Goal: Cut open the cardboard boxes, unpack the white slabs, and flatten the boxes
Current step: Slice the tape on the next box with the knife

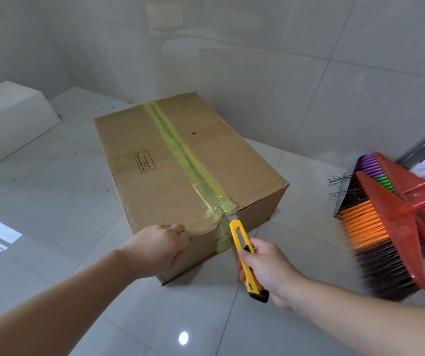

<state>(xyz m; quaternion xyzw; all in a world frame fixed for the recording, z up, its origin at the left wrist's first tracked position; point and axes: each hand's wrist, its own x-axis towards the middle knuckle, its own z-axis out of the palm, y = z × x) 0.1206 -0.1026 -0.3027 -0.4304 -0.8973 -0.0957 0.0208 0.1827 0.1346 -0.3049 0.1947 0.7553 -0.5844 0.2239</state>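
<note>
Knife (245,250) at box (180,163) tape (right hand (268,271))

At 3 o'clock the brooms (388,227) were blurred, handles cut off; the knife (242,249) tip hid under tape (180,155); box (155,181) print was illegible.

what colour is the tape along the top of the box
Translucent yellow-green tape along the cardboard box's top seam, seen in the head view.
</note>
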